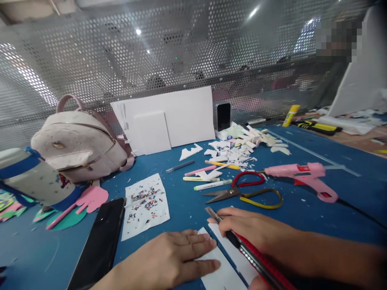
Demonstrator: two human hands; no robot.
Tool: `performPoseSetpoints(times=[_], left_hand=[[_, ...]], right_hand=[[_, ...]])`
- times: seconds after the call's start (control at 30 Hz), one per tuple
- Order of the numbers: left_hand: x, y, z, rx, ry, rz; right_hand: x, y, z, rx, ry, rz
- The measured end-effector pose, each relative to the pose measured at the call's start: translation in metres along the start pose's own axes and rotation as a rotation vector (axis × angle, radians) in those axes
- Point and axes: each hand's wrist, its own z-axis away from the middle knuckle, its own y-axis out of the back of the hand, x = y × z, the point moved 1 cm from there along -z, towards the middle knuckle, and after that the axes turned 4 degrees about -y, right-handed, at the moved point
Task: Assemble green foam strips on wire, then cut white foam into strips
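Observation:
My left hand [169, 257] lies with fingers stretched out on a white strip of board or paper [220, 266], pressing it to the blue table. In my right hand [256, 229] is a red utility knife [256, 257]. Its blade is out and points up and to the left, above the table. A second white strip [236, 249] lies under the knife, a narrow gap apart from the first. Just beyond my right hand are scissors [232, 193], with one red and one yellow handle, lying open. My right thumb is hard to make out.
A pink glue gun [302, 173] with a black cord lies to the right. Several pens [211, 185] and white scraps [236, 149] lie ahead. Left are a phone [98, 245], a speckled paper sheet [146, 205], a bottle [36, 177] and a backpack [78, 141]. White boards [190, 117] stand behind.

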Motion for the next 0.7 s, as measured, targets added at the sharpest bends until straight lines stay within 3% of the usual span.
performPoseSetpoints(times=[0.13,0.33,0.47,0.7], left_hand=[[0.001,0.001,0.0,-0.013,-0.01,-0.017],[-0.001,0.004,0.002,-0.03,0.005,0.076],[-0.003,0.009,-0.001,-0.046,0.012,0.163],[-0.008,0.018,-0.006,-0.023,0.072,0.366]], right_hand=[[-0.008,0.013,0.005,0.064,0.016,0.012],[-0.024,0.03,-0.004,0.202,-0.078,-0.045],[-0.024,0.037,-0.036,0.279,-0.107,-0.044],[0.01,0.034,-0.106,0.332,-0.093,0.083]])
